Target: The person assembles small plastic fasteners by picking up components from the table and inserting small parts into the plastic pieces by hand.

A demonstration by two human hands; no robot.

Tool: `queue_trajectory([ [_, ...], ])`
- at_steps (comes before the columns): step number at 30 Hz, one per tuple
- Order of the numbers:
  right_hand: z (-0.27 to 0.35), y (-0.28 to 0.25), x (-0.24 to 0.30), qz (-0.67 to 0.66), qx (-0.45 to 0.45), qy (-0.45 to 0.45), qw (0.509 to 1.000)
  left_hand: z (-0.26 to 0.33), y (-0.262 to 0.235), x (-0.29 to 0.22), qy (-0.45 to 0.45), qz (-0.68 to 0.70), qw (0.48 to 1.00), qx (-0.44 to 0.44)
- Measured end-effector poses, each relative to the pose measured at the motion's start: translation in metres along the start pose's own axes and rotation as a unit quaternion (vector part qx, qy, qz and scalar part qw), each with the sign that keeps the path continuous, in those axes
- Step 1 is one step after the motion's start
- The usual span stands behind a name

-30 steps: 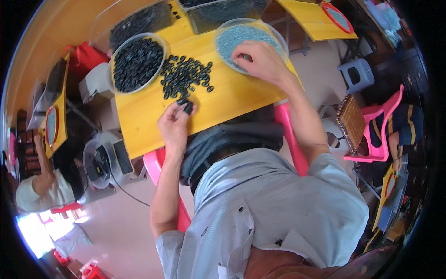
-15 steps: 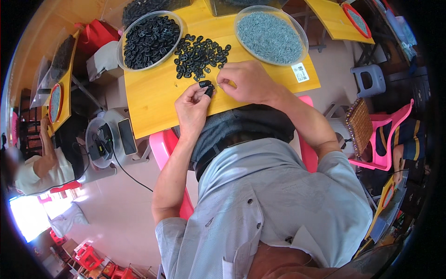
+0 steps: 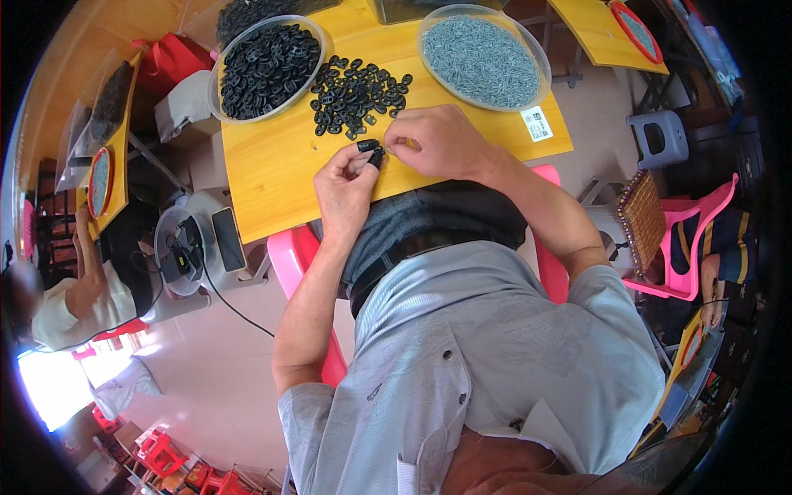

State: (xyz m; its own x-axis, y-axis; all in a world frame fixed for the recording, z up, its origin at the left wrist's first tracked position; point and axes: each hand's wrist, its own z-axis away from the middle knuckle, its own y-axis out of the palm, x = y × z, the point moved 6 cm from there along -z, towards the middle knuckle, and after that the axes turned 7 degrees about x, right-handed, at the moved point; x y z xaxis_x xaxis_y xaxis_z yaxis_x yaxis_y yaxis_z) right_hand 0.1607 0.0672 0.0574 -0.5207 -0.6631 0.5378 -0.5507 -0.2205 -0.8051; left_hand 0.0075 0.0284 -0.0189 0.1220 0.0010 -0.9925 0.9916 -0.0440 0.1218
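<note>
Above the table's near edge, my left hand point(image 3: 344, 188) is closed in a pinch, with black covers on its thumb and forefinger tips. Between those tips sits a small black plastic piece point(image 3: 379, 149), mostly hidden by the fingers. My right hand point(image 3: 437, 142) meets it from the right, finger and thumb pressed together on a thin metal piece, barely visible. Just beyond my hands lies a loose pile of black oval plastic pieces point(image 3: 356, 95) with holes. Behind it to the left is a clear round tub point(image 3: 216, 103) full of similar pieces; a second tub point(image 3: 544, 70) at right holds small silvery screw-like parts.
The yellow table point(image 3: 272, 181) carries a white label point(image 3: 538, 124) at its right. A phone point(image 3: 228, 239) and a tub of black cables point(image 3: 162, 280) are at left. A person point(image 3: 82, 297) sits far left; a pink chair point(image 3: 685, 247) and grey stool point(image 3: 657, 140) stand right.
My hands have come slightly closer together at the black piece, and the thin metal piece between them shows less. The whole view has shifted slightly.
</note>
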Motion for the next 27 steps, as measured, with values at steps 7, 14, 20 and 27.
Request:
queue_trajectory([
  [7, -0.001, 0.006, -0.005, -0.063, 0.000, 0.004, 0.998, 0.001, 0.001, -0.005, -0.022, -0.009, 1.000, -0.010],
  [14, 0.000, 0.008, -0.017, -0.144, 0.013, 0.035, 0.989, -0.001, 0.001, -0.002, -0.021, -0.013, 1.000, -0.013],
  [20, 0.000, -0.031, -0.034, -0.014, -0.095, 0.086, 0.992, -0.004, -0.012, -0.004, -0.009, 0.102, 0.993, -0.061],
  [27, 0.001, -0.006, -0.033, 0.081, -0.022, 0.060, 0.995, -0.003, -0.011, -0.004, -0.022, 0.115, 0.991, -0.062],
])
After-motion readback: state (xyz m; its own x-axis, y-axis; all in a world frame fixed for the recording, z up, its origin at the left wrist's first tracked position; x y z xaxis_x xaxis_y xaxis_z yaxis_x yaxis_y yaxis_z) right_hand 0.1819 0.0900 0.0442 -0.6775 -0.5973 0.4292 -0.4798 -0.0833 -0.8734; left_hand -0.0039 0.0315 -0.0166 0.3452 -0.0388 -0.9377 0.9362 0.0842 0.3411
